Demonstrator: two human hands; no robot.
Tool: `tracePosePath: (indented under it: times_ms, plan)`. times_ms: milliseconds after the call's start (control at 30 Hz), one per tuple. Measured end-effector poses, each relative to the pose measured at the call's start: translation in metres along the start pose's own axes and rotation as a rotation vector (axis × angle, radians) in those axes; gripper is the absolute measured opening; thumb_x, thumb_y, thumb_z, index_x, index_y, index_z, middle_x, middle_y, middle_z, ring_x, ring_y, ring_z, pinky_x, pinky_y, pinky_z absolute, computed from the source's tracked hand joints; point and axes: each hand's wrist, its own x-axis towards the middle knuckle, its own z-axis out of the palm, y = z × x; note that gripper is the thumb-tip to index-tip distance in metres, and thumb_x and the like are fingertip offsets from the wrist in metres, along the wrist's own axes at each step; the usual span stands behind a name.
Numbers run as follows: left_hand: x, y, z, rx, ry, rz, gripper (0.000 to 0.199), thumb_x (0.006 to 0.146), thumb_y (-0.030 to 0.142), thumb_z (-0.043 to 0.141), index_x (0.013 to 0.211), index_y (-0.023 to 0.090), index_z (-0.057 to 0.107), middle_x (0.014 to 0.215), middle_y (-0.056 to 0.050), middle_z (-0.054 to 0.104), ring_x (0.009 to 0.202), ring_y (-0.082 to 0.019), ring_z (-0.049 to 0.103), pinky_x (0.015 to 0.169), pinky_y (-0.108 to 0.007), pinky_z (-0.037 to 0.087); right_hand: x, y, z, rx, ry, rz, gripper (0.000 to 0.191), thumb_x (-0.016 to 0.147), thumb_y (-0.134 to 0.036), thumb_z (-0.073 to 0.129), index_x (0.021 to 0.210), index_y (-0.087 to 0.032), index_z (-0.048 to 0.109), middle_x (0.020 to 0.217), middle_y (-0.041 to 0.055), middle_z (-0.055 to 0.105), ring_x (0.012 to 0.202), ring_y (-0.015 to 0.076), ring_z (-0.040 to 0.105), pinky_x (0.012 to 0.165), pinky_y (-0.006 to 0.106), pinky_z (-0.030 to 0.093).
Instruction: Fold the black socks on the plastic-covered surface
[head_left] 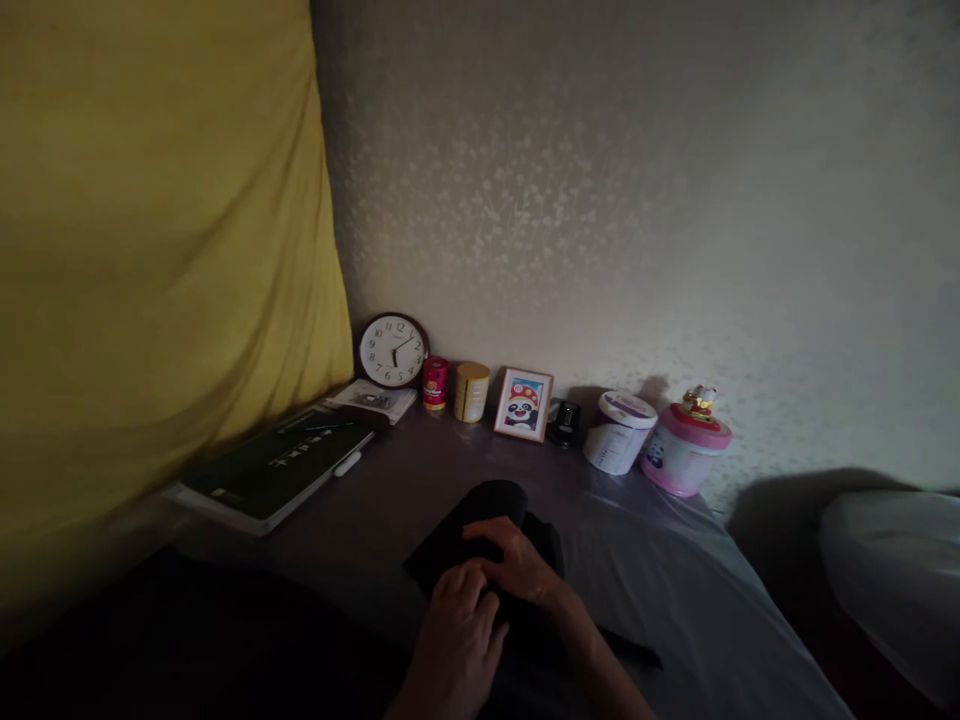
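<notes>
A black, soft-looking item (480, 510), perhaps folded cloth or a bag, lies on the near part of the table; it is too dark to tell its kind. A narrow dark strap-like end (634, 650) sticks out from it to the right. My left hand (461, 625) is closed on its near side, the fingers curled and pressed together. My right hand (517, 562) arches over its middle, thumb and fingers bent round the fabric. Both hands touch or nearly touch each other, and what lies between their fingertips is hidden.
Along the wall stand a clock (394, 350), red can (435, 384), yellow can (472, 392), panda picture frame (523, 404), small black object (565, 424), white tub (619, 433) and pink tub (685, 452). At left, a dark green book (277, 465) lies beside a yellow curtain (165, 220).
</notes>
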Motion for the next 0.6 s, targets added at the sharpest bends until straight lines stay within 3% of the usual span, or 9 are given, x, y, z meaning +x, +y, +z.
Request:
tracePosePath:
  times_ms: [67, 133, 267, 367, 467, 600]
  plan:
    - [0.003, 0.002, 0.000, 0.010, -0.023, -0.043, 0.008, 0.077, 0.021, 0.053, 0.082, 0.020, 0.060, 0.097, -0.006, 0.057, 0.094, -0.023, 0.055, 0.085, -0.043, 0.047, 0.001, 0.000, 0.000, -0.005, 0.010, -0.004, 0.022, 0.081, -0.027, 0.055, 0.100, -0.022, 0.066, 0.100, 0.0046, 0.068, 0.101, 0.0185, 0.056, 0.092, 0.035, 0.042]
    - [0.006, 0.004, 0.001, 0.016, -0.041, -0.086, 0.013, 0.076, 0.020, 0.054, 0.088, 0.020, 0.060, 0.100, -0.006, 0.057, 0.095, -0.022, 0.055, 0.085, -0.042, 0.047, 0.002, -0.001, -0.001, 0.008, 0.007, 0.008, 0.025, 0.087, -0.030, 0.046, 0.097, -0.022, 0.067, 0.097, 0.0043, 0.068, 0.099, 0.0168, 0.057, 0.090, 0.032, 0.043]
    - [0.004, 0.002, 0.017, 0.093, -0.070, -0.069, 0.044, 0.073, 0.019, 0.053, 0.117, 0.022, 0.050, 0.126, -0.010, 0.048, 0.115, -0.028, 0.047, 0.094, -0.048, 0.042, 0.001, -0.002, -0.005, 0.022, 0.008, 0.014, 0.034, 0.092, -0.035, 0.038, 0.098, -0.020, 0.067, 0.098, 0.0053, 0.067, 0.097, 0.0156, 0.058, 0.089, 0.029, 0.044]
    - [-0.001, -0.004, 0.034, 0.192, -0.152, -0.065, 0.061, 0.070, 0.008, 0.047, 0.130, 0.020, 0.039, 0.137, -0.011, 0.041, 0.123, -0.029, 0.041, 0.095, -0.048, 0.043, -0.001, 0.000, -0.003, -0.022, 0.026, -0.027, 0.035, 0.093, -0.034, 0.036, 0.097, -0.020, 0.067, 0.095, 0.0046, 0.068, 0.096, 0.0152, 0.057, 0.088, 0.029, 0.044]
    - [-0.005, -0.007, 0.046, 0.262, -0.221, -0.098, 0.064, 0.070, 0.003, 0.041, 0.132, 0.015, 0.036, 0.138, -0.011, 0.040, 0.123, -0.030, 0.041, 0.094, -0.044, 0.044, 0.000, 0.008, 0.003, -0.129, 0.081, -0.085, 0.030, 0.092, -0.033, 0.039, 0.095, -0.022, 0.067, 0.090, 0.0027, 0.070, 0.103, 0.0173, 0.055, 0.089, 0.031, 0.042]
    - [-0.004, -0.009, 0.050, 0.227, -0.272, -0.154, 0.064, 0.073, 0.006, 0.039, 0.136, 0.017, 0.031, 0.144, -0.008, 0.030, 0.127, -0.030, 0.036, 0.097, -0.041, 0.042, 0.013, 0.034, 0.007, -0.266, 0.184, -0.089, 0.027, 0.091, -0.031, 0.042, 0.092, -0.023, 0.068, 0.091, 0.0023, 0.071, 0.106, 0.0193, 0.053, 0.091, 0.035, 0.040]
